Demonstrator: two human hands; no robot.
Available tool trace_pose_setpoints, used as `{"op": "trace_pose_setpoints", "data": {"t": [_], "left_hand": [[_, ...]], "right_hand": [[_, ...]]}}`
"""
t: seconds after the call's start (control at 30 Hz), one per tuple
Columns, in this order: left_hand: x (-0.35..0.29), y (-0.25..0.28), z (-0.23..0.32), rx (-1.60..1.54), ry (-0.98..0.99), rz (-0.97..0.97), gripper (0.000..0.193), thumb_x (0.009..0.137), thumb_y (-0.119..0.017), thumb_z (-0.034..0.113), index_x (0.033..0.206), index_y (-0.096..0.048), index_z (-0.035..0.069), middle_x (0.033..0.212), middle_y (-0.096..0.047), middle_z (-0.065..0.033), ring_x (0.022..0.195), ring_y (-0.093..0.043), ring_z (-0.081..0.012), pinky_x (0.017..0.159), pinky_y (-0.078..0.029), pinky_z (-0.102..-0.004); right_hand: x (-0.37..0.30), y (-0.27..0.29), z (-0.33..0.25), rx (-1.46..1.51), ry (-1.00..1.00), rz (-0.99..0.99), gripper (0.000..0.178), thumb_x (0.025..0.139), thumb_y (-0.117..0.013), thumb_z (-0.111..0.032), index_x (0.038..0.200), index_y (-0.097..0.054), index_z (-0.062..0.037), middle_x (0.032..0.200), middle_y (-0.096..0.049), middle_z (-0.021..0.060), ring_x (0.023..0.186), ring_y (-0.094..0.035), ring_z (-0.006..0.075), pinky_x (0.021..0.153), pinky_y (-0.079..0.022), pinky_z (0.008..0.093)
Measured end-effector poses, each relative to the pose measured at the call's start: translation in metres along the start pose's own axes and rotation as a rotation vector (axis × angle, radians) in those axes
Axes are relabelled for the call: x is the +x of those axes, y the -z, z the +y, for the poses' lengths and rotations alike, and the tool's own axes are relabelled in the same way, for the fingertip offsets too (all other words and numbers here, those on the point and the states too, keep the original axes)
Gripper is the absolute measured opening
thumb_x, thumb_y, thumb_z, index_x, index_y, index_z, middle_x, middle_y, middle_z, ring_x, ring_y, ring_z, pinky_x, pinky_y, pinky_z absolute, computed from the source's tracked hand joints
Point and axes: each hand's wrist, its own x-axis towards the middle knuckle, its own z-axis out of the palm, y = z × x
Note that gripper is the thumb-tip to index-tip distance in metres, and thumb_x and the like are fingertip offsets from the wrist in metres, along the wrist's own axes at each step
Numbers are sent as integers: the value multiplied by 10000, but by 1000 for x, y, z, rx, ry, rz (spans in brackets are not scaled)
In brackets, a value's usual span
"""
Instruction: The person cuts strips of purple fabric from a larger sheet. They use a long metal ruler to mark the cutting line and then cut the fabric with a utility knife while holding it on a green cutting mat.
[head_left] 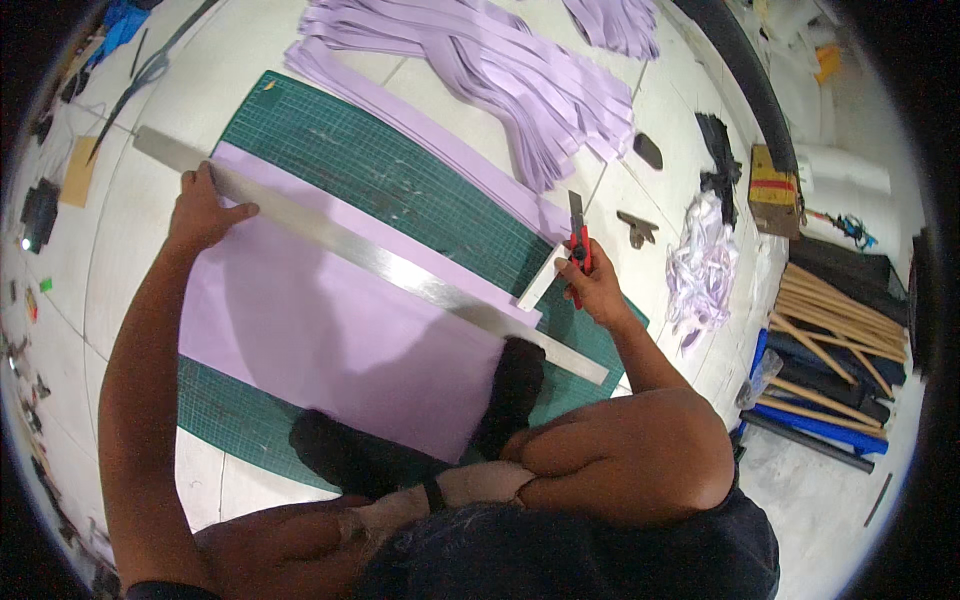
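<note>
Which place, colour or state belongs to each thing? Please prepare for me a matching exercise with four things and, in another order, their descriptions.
Things
1. Long metal ruler
2. Utility knife
3. Cutting mat
4. Heap of fabric strips

Descriptions
A. On the floor, beyond the mat
B. Across the lilac sheet, with the left hand on it
C. Red and black, held in the right hand
D. Green, partly covered by the sheet

Right pairs: 1-B, 2-C, 3-D, 4-A
</note>
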Motion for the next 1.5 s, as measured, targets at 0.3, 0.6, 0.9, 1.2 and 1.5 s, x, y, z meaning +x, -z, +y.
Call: {"op": "trace_pose_setpoints", "data": {"t": [0.3,0.6,0.9,1.2,1.5], "left_hand": [[14,-11,-40,83,-78,0,1116,691,-860,506,1453,-291,-77,1376,-397,-296,1244,-505,-433,1018,-476,-480],[8,7,-38,15,-44,-55,1097,711,-860,470,1460,-281,-83,1384,-388,-285,1265,-477,-419,1035,-465,-468],[3,13,-30,62,-56,-69,1033,734,-857,428,1450,-306,-74,1368,-401,-276,1266,-455,-418,1053,-439,-474],[4,11,-38,90,-90,-41,1032,749,-842,438,1460,-294,-71,1382,-391,-289,1291,-436,-427,1068,-422,-489],[4,10,-47,31,-90,-39,1092,740,-843,471,1465,-265,-104,1393,-376,-301,1301,-428,-430,1076,-410,-483]], "right_hand": [[-5,-12,60,-14,52,56,403,939,-694,-229,1272,-505,-102,806,-510,-25,628,-522,74,525,-483,256],[3,-13,85,41,153,37,410,956,-674,-220,1294,-496,-70,838,-536,-8,699,-534,82,569,-464,245],[3,-16,84,13,90,39,465,948,-679,-253,1338,-514,-59,1003,-574,45,844,-555,132,756,-494,294],[3,-18,81,70,76,22,455,955,-673,-253,1332,-515,-52,1012,-594,54,882,-573,135,786,-491,298],[9,-17,89,31,114,23,474,945,-685,-264,1333,-519,-47,992,-598,57,875,-569,158,784,-495,317]]}}
